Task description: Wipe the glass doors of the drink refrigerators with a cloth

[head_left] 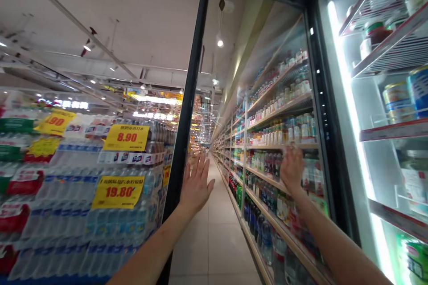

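Observation:
A tall glass fridge door with a black frame stands swung open in front of me. My left hand is open, its fingers stretched upward and its palm toward the glass beside the left edge of the frame. Farther right, my right hand is raised at the pane, with the forearm coming up from the lower right corner. Motion smears its fingers, and a small pale patch shows at their tips; whether it holds anything cannot be made out. Shelves of drinks show in the glass behind both hands.
Lit fridge shelves with cans and jars are close on the right. Stacked packs of bottled water with yellow price signs stand on the left. A tiled aisle floor runs away beyond the door.

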`<state>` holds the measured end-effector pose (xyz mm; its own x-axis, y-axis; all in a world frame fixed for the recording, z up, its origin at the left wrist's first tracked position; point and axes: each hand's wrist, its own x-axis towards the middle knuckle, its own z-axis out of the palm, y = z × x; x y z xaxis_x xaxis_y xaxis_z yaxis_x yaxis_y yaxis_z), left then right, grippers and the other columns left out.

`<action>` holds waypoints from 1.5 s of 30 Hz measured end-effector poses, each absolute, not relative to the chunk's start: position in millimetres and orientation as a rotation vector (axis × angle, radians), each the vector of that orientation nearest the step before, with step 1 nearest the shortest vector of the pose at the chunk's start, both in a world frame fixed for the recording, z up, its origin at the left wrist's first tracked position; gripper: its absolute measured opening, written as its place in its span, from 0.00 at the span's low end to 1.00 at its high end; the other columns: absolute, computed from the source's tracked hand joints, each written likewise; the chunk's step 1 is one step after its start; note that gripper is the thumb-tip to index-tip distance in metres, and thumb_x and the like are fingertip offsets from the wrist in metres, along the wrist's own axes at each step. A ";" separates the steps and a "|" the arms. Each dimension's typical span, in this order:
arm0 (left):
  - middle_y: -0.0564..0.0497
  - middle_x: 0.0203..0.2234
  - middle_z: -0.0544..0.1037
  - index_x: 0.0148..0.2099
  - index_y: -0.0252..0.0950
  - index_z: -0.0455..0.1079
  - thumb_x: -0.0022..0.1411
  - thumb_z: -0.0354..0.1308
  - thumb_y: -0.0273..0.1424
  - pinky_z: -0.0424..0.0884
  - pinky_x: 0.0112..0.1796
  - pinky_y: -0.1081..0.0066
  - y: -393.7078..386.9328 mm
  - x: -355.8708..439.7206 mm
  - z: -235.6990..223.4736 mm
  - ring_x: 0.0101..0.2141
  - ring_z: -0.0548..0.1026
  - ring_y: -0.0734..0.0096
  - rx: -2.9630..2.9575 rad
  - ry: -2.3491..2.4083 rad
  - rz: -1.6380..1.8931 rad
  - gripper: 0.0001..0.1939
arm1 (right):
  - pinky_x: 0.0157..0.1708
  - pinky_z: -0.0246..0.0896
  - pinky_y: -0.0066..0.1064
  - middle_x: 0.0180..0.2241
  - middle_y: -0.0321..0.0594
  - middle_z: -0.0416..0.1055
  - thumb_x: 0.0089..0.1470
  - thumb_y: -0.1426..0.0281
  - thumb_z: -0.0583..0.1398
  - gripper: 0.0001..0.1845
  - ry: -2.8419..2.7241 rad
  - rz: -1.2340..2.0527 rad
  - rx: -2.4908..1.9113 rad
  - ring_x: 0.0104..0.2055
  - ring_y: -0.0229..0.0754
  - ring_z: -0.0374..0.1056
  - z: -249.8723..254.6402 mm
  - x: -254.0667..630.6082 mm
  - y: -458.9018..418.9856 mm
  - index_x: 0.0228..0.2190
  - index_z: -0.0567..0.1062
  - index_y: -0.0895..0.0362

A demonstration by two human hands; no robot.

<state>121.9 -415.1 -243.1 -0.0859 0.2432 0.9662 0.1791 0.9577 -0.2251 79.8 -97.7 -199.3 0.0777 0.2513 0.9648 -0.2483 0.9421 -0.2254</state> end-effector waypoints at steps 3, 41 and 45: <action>0.43 0.62 0.50 0.63 0.30 0.47 0.61 0.46 0.37 0.45 0.59 0.53 -412.5 119.4 -244.6 0.62 0.45 0.58 -0.318 -1.651 0.014 0.31 | 0.54 0.46 0.57 0.62 0.55 0.42 0.56 0.68 0.45 0.27 -1.368 0.496 -0.121 0.63 0.58 0.42 -215.4 75.1 -84.0 0.56 0.60 0.62; 0.44 0.60 0.56 0.62 0.32 0.49 0.60 0.47 0.33 0.49 0.58 0.56 -434.0 135.0 -332.3 0.61 0.49 0.61 -0.420 -1.672 0.135 0.28 | 0.61 0.37 0.47 0.61 0.39 0.52 0.51 0.75 0.52 0.29 -1.582 -0.161 0.787 0.65 0.47 0.40 -315.0 104.0 -223.6 0.55 0.61 0.50; 0.44 0.59 0.57 0.61 0.31 0.53 0.60 0.47 0.33 0.47 0.58 0.56 -432.2 136.3 -343.5 0.61 0.51 0.60 -0.446 -1.674 0.161 0.27 | 0.60 0.39 0.48 0.62 0.40 0.47 0.53 0.75 0.51 0.29 -1.556 -0.030 0.605 0.64 0.48 0.41 -316.3 97.9 -210.6 0.57 0.58 0.49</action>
<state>136.3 -432.2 -343.5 -0.0911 0.3795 0.9207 0.1967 0.9132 -0.3569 97.9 -210.6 -316.3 0.0454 -0.3885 0.9203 -0.3532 0.8555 0.3785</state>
